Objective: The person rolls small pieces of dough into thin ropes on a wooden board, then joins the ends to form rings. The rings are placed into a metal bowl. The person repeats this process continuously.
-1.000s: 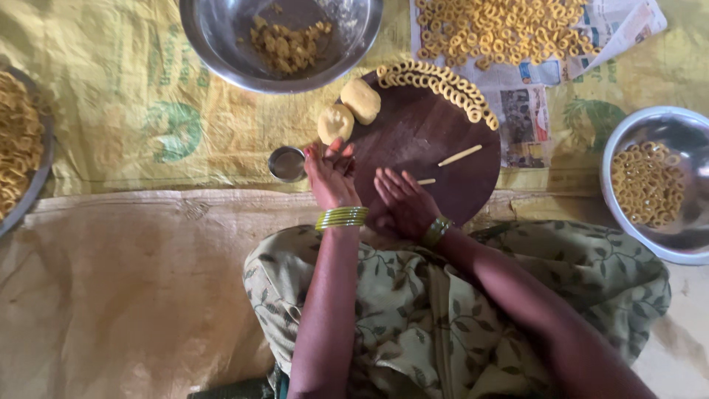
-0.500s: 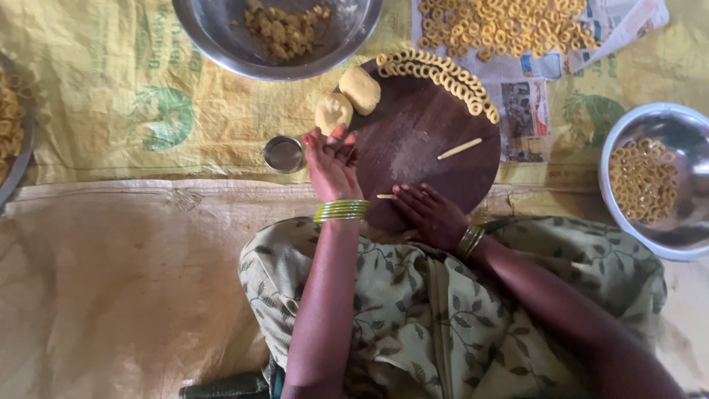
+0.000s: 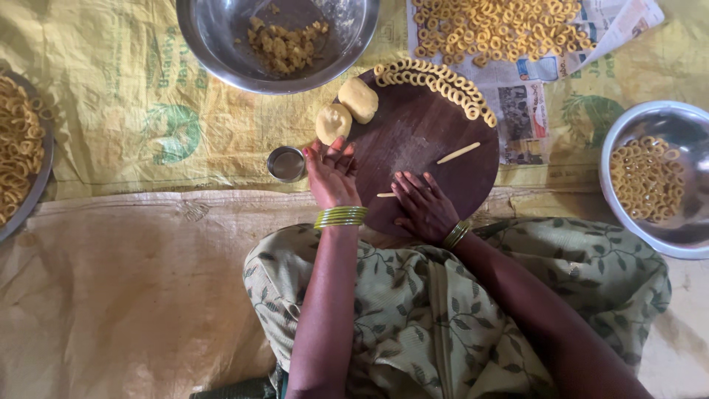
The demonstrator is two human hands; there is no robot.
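Floor covering: yellow woven sack cloth (image 3: 111,111) with green printed marks lies across the top; a plain tan sack (image 3: 125,288) overlaps it nearer the person.
Work surface: a round dark wooden board (image 3: 421,133) — dusted pale in the middle — sits on the sacks in front of the person's lap.
Printed paper: a newspaper sheet (image 3: 528,118) with coloured picture blocks lies beyond the board's right edge, under a heap of pale dough rings (image 3: 495,26).
Left hand (image 3: 331,174): open and flat, fingers spread, its tips touching a dough ball (image 3: 334,122) at the board's left edge; a second ball (image 3: 359,99) lies just beside it.
Right hand (image 3: 425,207): palm down, fingers extended, pressing on a thin dough strip (image 3: 386,195) whose end sticks out to the left.
On the board: another dough stick (image 3: 458,153) lies free, and a row of shaped rings (image 3: 443,81) lines the far rim.
Vessels: a small steel cup (image 3: 286,163) near the left hand; a big steel bowl (image 3: 221,44) with dough scraps above; a steel bowl (image 3: 690,118) of rings at right; a tray (image 3: 33,185) of rings at left.
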